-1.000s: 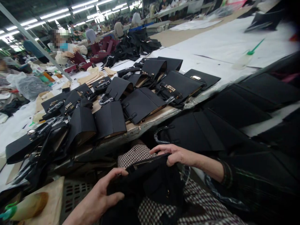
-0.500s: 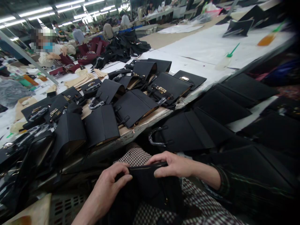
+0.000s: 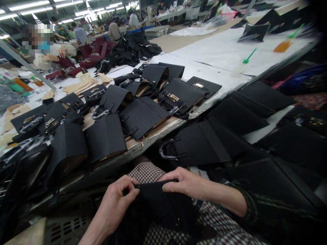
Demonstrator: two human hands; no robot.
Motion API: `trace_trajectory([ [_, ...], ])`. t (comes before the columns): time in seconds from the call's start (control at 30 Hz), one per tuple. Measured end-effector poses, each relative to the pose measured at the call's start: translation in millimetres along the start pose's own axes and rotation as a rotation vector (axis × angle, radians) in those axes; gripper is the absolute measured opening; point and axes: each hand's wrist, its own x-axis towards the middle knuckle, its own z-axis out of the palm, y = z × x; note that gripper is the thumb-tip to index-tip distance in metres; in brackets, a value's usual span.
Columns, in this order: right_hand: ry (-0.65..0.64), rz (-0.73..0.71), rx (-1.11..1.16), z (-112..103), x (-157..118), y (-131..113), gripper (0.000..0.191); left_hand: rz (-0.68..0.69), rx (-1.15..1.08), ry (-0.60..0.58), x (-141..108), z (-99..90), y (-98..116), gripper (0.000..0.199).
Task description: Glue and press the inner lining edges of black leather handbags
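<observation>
A black bag lining [image 3: 159, 206] of soft cloth hangs over my lap, its upper edge stretched between my two hands. My left hand [image 3: 116, 199] pinches the edge's left end between thumb and fingers. Toward the other end, my right hand [image 3: 186, 183] grips the same edge, thumb on the near side and fingers behind. A zipper with a small gold pull [image 3: 178, 222] runs down the lining's right part. The lower folds are dark and hard to make out. Beneath lies the checked cloth [image 3: 150, 170] over my legs.
Several black handbags [image 3: 144, 117] crowd the white-covered table [image 3: 212, 58] ahead. More black bag bodies [image 3: 196, 143] are piled at my right. A plastic crate [image 3: 67, 231] stands low on the left. Glue bottles [image 3: 241, 68] sit on the table; a co-worker [image 3: 42, 47] handles maroon pieces beyond.
Both hands keep their hold on the lining's edge. The edge and hands have shifted slightly left in view, and the whole scene has also slid a little left.
</observation>
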Motion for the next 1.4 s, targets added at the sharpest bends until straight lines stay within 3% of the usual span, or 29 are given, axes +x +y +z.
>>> trace_trajectory([
  [0.27,0.068,-0.051,-0.062,3,-3,3,0.037,-0.004,0.094,0.037,-1,1.4,-1,0.024],
  [0.7,0.034,-0.068,-0.095,1,-2,2,0.037,-0.061,0.140,0.070,1,4.7,-1,0.031],
  [0.8,0.000,-0.114,-0.291,-3,-5,-10,0.035,-0.108,0.069,0.111,1,8.9,-3,0.036],
  [0.93,-0.096,-0.238,-0.806,-4,6,-38,0.032,-0.086,-0.059,0.128,3,14.2,1,0.031],
  [1.07,-0.272,-0.335,-1.029,10,40,-55,0.032,-0.020,-0.163,0.097,2,17.1,5,0.024],
  [1.17,-0.400,-0.388,-1.026,17,60,-55,0.030,-0.006,-0.196,0.088,-2,16.2,5,0.024],
  [1.27,-0.480,-0.410,-0.955,10,57,-49,0.021,-0.013,-0.225,0.045,-7,14.2,5,0.025],
  [1.4,-0.532,-0.195,-0.767,-18,34,-43,0.025,-0.018,-0.240,0.013,-8,13.6,5,0.027],
])
